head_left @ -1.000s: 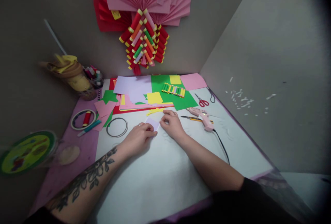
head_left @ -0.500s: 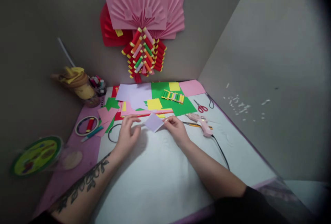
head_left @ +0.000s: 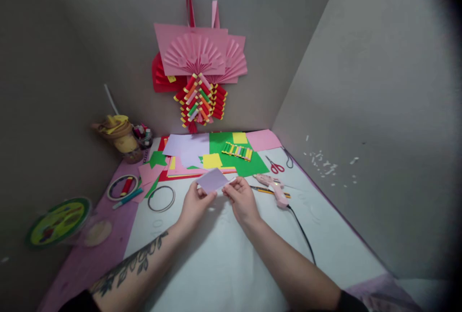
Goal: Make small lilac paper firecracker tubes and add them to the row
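Observation:
A small lilac paper piece is held up over the white table covering, between my two hands. My left hand grips its lower left edge, thumb in front and fingers behind. My right hand pinches the right end of the same paper, where a narrow pale edge shows. The fingertips of both hands are close to each other but apart. Just beyond the paper lie a yellow square and a larger lilac sheet.
A pink glue gun with a black cord, a cutter and red-handled scissors lie right. Left are tape rings, a teal marker and a cup. Small rolls rest on green paper; pink fans hang behind.
My left hand has moved right and closed on the lilac paper. My right hand still holds its right end. The head view has tilted up, showing more of the wall.

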`<state>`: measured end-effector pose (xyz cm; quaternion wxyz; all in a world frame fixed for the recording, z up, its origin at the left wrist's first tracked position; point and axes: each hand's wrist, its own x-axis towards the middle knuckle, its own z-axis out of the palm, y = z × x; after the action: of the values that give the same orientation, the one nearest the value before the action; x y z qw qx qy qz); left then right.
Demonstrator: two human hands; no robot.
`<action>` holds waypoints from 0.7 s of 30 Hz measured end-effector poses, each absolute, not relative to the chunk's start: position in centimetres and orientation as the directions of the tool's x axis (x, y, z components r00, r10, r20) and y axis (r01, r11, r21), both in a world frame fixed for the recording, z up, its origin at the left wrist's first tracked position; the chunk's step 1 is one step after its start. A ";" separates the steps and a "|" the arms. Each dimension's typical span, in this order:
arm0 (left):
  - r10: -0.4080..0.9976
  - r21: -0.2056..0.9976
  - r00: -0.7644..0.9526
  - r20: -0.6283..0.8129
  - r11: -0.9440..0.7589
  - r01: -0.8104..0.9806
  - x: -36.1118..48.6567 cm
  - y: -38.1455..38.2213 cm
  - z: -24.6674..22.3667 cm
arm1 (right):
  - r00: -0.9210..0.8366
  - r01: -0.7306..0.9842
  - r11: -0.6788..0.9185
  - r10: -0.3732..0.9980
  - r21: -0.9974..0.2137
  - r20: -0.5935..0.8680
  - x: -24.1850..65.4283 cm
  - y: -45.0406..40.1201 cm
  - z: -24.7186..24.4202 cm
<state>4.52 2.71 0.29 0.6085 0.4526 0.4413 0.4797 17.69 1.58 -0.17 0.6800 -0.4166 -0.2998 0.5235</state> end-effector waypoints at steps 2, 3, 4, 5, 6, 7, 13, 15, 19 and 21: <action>0.988 0.979 0.125 -0.088 0.109 -0.173 4.8 2.8 0.3 | 0.276 -0.428 0.135 0.961 -0.893 0.013 17.5 1.4 -0.4; 0.989 0.980 0.124 -0.081 0.102 -0.173 5.0 2.8 0.4 | 0.275 -0.415 0.148 0.961 -0.898 0.030 17.3 1.3 -0.5; 0.989 0.979 0.125 -0.073 0.095 -0.178 5.1 2.8 0.4 | 0.273 -0.405 0.153 0.961 -0.901 0.040 17.2 1.2 -0.7; 0.990 0.979 0.125 -0.065 0.087 -0.184 5.2 2.7 0.5 | 0.274 -0.398 0.152 0.961 -0.905 0.041 17.0 1.1 -0.8; 0.990 0.979 0.126 -0.057 0.080 -0.189 5.3 2.7 0.5 | 0.282 -0.393 0.147 0.959 -0.908 0.033 16.8 1.1 -1.0; 0.990 0.978 0.128 -0.052 0.076 -0.193 5.3 2.6 0.5 | 0.293 -0.388 0.141 0.956 -0.911 0.023 16.7 1.1 -1.0; 0.986 0.978 0.158 -0.062 0.092 -0.187 5.0 2.8 0.2 | 0.309 -0.345 0.085 0.951 -0.935 -0.028 17.4 1.7 -0.6; 0.983 0.981 0.175 -0.063 0.093 -0.170 4.9 2.9 0.0 | 0.334 -0.352 0.101 0.942 -0.930 -0.024 17.8 2.0 -0.5; 0.982 0.983 0.174 -0.069 0.097 -0.158 4.9 3.0 -0.5 | 0.338 -0.377 0.124 0.941 -0.918 -0.012 17.5 1.9 -0.6; 0.987 0.988 0.143 -0.077 0.095 -0.123 4.7 3.1 -0.7 | 0.304 -0.355 0.123 0.953 -0.927 0.010 17.2 1.8 -0.5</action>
<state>4.74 3.12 -0.70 0.5858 0.4779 0.4520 0.4734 17.21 1.80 -0.52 0.6714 -0.4487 -0.3330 0.4868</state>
